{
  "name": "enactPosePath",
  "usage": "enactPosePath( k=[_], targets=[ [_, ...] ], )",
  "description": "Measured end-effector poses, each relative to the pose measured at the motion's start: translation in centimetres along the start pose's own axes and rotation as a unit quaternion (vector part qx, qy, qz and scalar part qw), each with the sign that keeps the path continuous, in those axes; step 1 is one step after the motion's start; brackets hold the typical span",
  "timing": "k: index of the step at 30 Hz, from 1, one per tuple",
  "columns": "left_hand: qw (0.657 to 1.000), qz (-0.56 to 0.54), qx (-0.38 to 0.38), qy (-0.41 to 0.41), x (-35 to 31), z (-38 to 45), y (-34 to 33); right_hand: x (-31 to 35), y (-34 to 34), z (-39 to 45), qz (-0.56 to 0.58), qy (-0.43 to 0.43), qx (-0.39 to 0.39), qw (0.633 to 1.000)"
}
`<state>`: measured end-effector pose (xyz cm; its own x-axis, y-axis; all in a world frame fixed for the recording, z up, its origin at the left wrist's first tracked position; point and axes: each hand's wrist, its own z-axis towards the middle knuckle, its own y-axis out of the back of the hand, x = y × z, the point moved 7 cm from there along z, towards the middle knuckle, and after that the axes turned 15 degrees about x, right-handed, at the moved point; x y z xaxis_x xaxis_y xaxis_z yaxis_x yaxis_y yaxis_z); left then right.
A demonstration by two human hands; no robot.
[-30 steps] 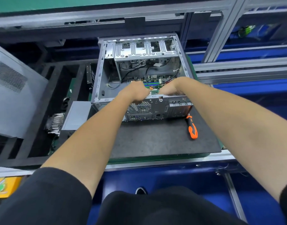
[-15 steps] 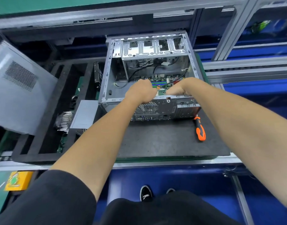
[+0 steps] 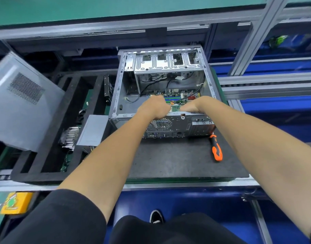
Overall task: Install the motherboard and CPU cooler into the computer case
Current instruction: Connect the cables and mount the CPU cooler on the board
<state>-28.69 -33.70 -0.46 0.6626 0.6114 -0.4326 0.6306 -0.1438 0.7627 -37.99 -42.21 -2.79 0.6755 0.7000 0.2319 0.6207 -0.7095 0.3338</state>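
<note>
The open grey computer case (image 3: 119,88) lies on a black mat (image 3: 177,161), its rear panel toward me. The green motherboard (image 3: 176,98) sits on the case floor among black cables. Both arms reach over the rear rim. My left hand (image 3: 155,107) is curled like a fist on the near edge of the board. My right hand (image 3: 191,104) bends down beside it, fingers curled onto the same edge. The fingertips of both hands are hidden behind the hands. The finned CPU cooler (image 3: 71,136) lies in the black tray to the left.
An orange-handled screwdriver (image 3: 216,148) lies on the mat right of the case. A grey side panel (image 3: 20,103) leans at the left. A grey metal box (image 3: 93,130) rests in the compartmented black tray (image 3: 50,138). A yellow box (image 3: 15,202) sits at the lower left.
Both hands stay at the same spot over the near edge of the motherboard. Only my head has shifted, moving the case slightly right in view.
</note>
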Motion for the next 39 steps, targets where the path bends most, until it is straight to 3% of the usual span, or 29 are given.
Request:
enactPosePath(
  k=[13, 31, 33, 39],
  targets=[
    [1.000, -0.008, 0.015, 0.003, 0.3, 0.5, -0.2, -0.2, -0.3, 0.5, 0.001, -0.023, 0.040, 0.999],
    [0.998, 0.037, 0.056, 0.008, 0.5, 1.7, -0.7, -0.1, 0.9, 1.1, -0.027, 0.006, -0.034, 0.999],
    [0.997, 0.029, 0.065, 0.014, 0.5, 1.5, -0.8, 0.2, 1.1, 1.1, -0.034, 0.028, -0.066, 0.997],
    [0.997, -0.065, 0.014, 0.028, 0.8, 0.7, -0.1, 0.7, 2.6, -1.4, -0.025, 0.072, -0.267, 0.961]
  ],
)
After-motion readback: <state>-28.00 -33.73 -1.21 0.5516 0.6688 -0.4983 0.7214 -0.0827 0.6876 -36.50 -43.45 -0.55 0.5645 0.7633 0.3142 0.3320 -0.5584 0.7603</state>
